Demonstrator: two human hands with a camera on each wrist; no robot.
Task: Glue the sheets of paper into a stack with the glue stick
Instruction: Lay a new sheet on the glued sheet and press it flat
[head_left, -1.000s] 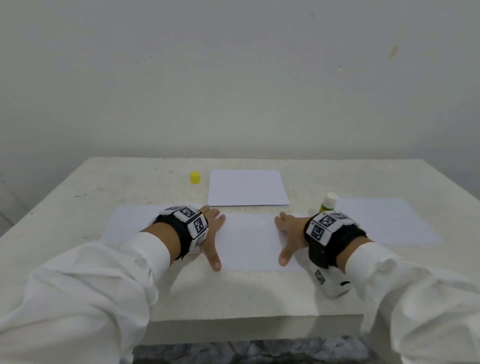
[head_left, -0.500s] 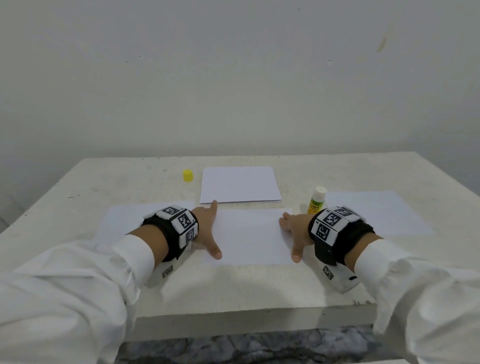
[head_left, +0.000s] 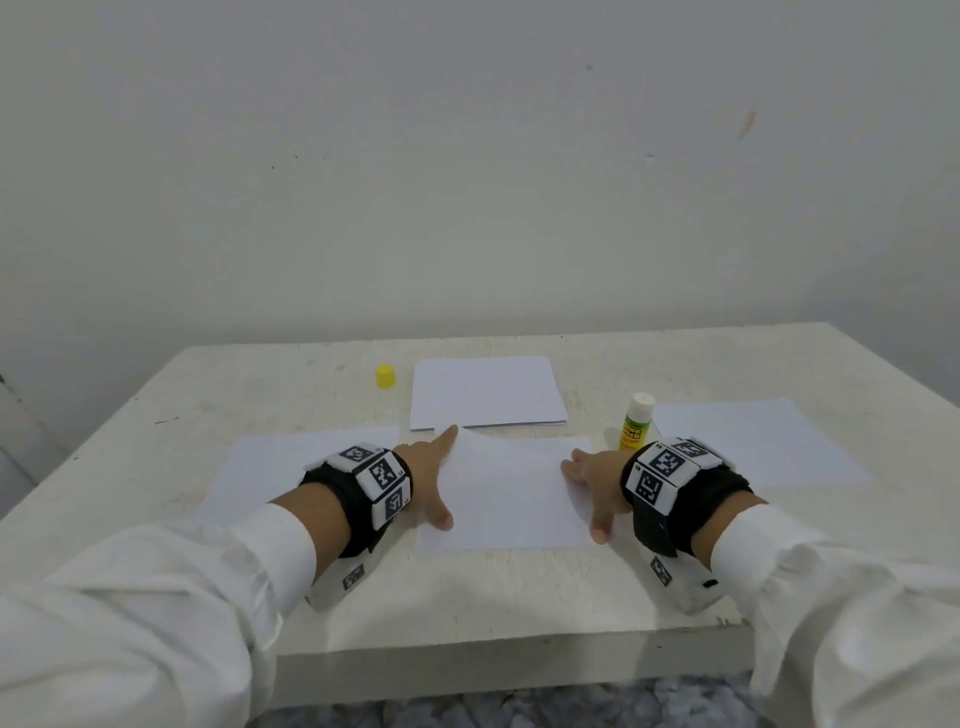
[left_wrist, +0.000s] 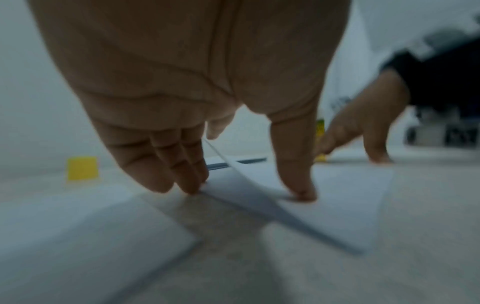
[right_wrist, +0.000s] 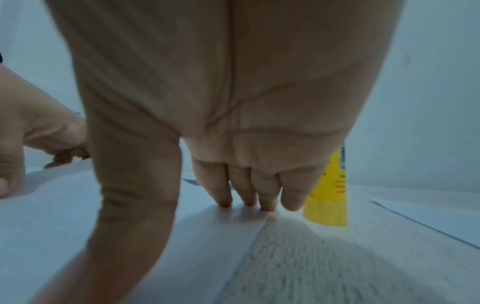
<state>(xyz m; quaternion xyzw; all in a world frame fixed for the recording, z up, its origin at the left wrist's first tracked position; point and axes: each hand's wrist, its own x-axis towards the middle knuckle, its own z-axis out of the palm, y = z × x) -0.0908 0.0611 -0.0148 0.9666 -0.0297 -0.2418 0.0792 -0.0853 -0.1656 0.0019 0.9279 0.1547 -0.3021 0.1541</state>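
A white sheet (head_left: 511, 499) lies in the middle of the table, near the front edge. My left hand (head_left: 435, 475) is at the sheet's left edge. Its thumb (left_wrist: 298, 185) presses on top, and the edge has risen and leans against the fingers (left_wrist: 187, 174). My right hand (head_left: 589, 493) rests on the right edge, with straight fingers (right_wrist: 249, 195) and the thumb pressing the paper flat. The uncapped glue stick (head_left: 636, 428) stands upright just behind my right hand. A stack of sheets (head_left: 485, 392) lies at the back centre.
The yellow cap (head_left: 385, 376) stands left of the stack. One single sheet (head_left: 270, 467) lies flat to the left and another (head_left: 753, 447) to the right. The table's front edge (head_left: 509, 654) runs close under my wrists. A plain wall stands behind.
My left index finger has stretched out to the sheet's far left corner, and that edge has lifted off the table. The right hand stays pressed on the right edge.
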